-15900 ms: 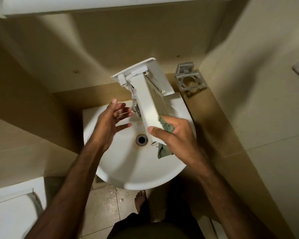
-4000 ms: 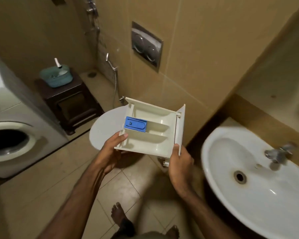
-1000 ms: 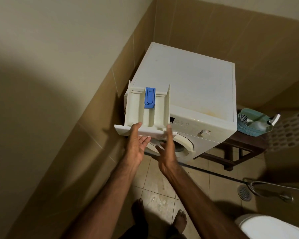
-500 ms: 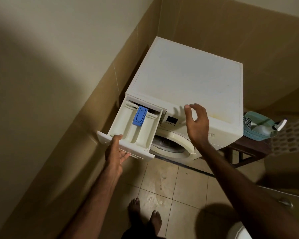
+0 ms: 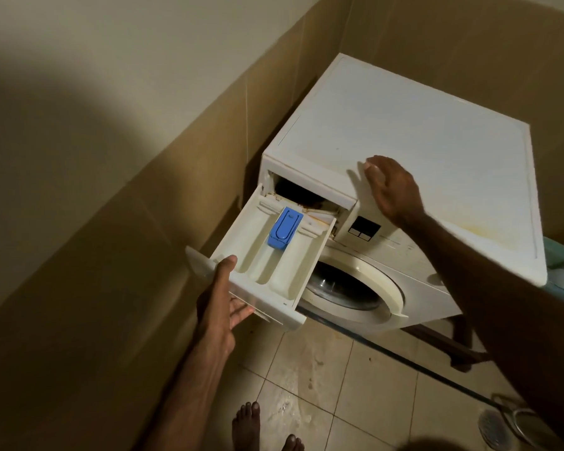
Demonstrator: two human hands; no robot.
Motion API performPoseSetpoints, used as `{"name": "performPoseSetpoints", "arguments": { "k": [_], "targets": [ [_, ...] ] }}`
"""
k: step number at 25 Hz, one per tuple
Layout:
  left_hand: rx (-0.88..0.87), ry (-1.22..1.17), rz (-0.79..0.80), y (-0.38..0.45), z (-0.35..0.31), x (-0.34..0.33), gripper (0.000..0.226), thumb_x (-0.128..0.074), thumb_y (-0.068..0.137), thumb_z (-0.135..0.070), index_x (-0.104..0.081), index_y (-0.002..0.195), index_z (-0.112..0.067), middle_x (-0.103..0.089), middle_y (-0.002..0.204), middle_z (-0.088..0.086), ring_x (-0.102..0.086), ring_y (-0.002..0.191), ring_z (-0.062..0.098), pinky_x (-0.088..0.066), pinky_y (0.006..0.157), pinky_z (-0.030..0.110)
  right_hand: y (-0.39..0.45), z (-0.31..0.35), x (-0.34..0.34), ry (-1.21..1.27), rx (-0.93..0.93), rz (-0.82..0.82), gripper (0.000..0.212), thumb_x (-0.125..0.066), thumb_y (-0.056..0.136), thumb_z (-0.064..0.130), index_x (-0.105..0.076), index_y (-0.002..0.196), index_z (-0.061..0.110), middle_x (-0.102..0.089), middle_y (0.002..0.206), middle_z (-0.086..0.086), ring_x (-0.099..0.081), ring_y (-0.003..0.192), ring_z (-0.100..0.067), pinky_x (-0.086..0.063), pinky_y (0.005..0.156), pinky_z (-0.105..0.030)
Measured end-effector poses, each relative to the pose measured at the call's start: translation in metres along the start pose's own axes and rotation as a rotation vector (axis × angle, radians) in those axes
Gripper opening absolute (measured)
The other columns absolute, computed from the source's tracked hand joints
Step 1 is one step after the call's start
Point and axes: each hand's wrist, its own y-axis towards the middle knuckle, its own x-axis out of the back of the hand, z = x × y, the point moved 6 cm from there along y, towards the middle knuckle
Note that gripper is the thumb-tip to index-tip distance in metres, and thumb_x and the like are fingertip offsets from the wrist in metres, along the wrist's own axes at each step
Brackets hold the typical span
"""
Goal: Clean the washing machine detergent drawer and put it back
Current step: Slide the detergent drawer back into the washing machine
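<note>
now the detergent drawer (image 5: pixel 267 255), partly slotted in, is grasped by the left grip (image 5: pixel 222 307), the right grip (image 5: pixel 391 187) flat and released on the washing machine (image 5: pixel 437 151).

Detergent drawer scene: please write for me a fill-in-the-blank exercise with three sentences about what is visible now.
1. The detergent drawer is only partly inside its slot in the ____ machine.
2. The insert in the drawer's middle compartment is ____ in colour.
3. The right hand rests on the machine's top, while the ____ hand holds the drawer's front.

Missing words: washing; blue; left
</note>
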Motion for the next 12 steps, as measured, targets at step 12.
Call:
{"name": "performPoseSetpoints", "arguments": {
  "k": [12],
  "targets": [
    [-0.075,0.058,0.121,0.051,0.005,-0.018,0.067,-0.074,0.075,-0.060,-0.057,0.128,-0.023,-0.073,0.118,0.011,-0.076,0.100,0.028,-0.064,0.082,0.045,0.012,-0.036,-0.023,-0.088,0.133,-0.064,0.039,-0.040,0.109,0.047,-0.067,0.112,0.019,-0.070,0.126,0.001,-0.061,0.118,-0.021,-0.045,0.094,-0.037]
  ]
}}
